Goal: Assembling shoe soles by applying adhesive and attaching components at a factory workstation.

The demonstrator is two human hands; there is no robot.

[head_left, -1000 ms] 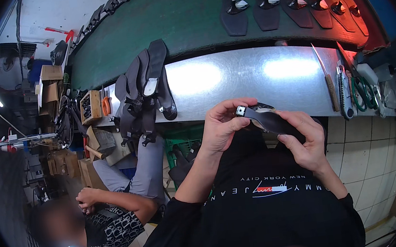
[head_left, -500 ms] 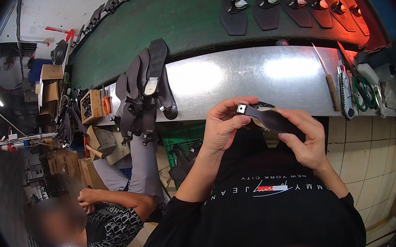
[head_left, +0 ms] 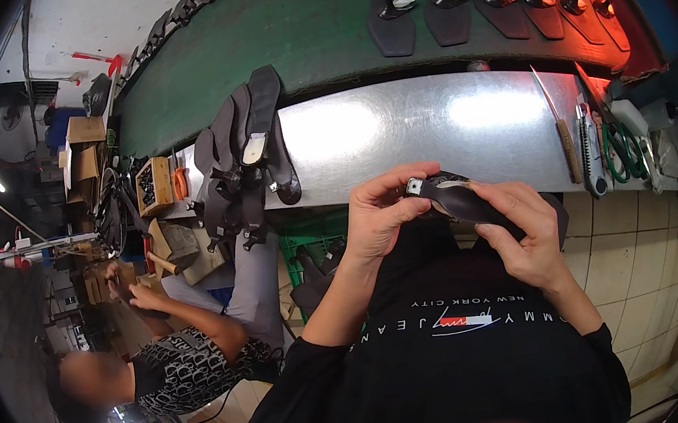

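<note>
Held up in front of my chest, near the bench's front edge, is a dark sandal sole (head_left: 464,202) with a pale patch along its far edge. My left hand (head_left: 381,217) pinches its narrow end between thumb and fingers, where a small whitish square with a dark centre shows. My right hand (head_left: 525,229) grips the wider end, fingers on top and thumb below. Part of the sole is hidden behind my fingers. A heap of similar dark soles (head_left: 223,133) with black fittings lies to the left on the metal bench (head_left: 397,135).
Several soles with black straps (head_left: 449,22) line the green table (head_left: 319,23). At right lie a wooden-handled awl (head_left: 566,142), a box cutter (head_left: 592,156) and green-handled scissors (head_left: 615,151). Orange pliers (head_left: 180,182) and a wooden box (head_left: 154,184) are at left, near a seated co-worker (head_left: 197,350).
The sole has tilted slightly in my hands, and my right hand has shifted a little along with it. The co-worker has leaned back and raised both hands. The view has shifted slightly.
</note>
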